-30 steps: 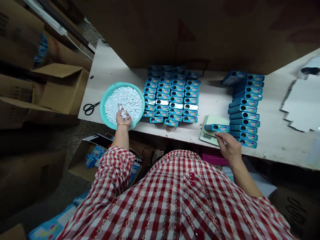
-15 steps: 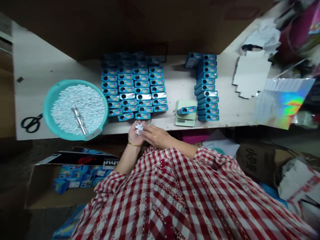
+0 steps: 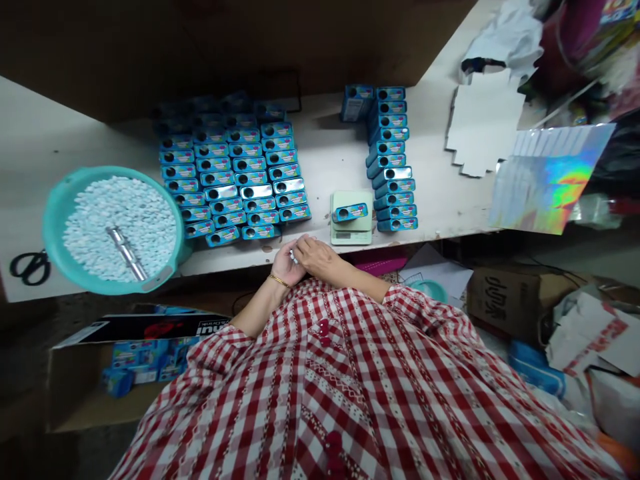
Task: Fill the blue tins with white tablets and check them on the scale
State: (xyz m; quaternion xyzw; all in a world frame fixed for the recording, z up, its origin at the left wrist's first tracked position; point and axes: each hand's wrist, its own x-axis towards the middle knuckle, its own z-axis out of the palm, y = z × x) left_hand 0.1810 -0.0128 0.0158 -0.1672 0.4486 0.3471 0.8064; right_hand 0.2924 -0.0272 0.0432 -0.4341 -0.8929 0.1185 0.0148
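Teal bowl point(image 3: 55, 220) on the desk point(image 3: 440, 193) is full of white pellets point(image 3: 100, 220) with a metal scoop point(image 3: 127, 244) lying in them. Blue tins point(image 3: 235, 177) sit in rows beside it, one on the scale point(image 3: 353, 220). Left hand point(image 3: 286, 263) is cupped around a few pellets at the desk edge, right hand point(image 3: 320, 257) touching it, grip pinched at them.

Bare table strip point(image 3: 320, 153) between blue boxes point(image 3: 235, 177) and stacked row point(image 3: 393, 160) seems passable.
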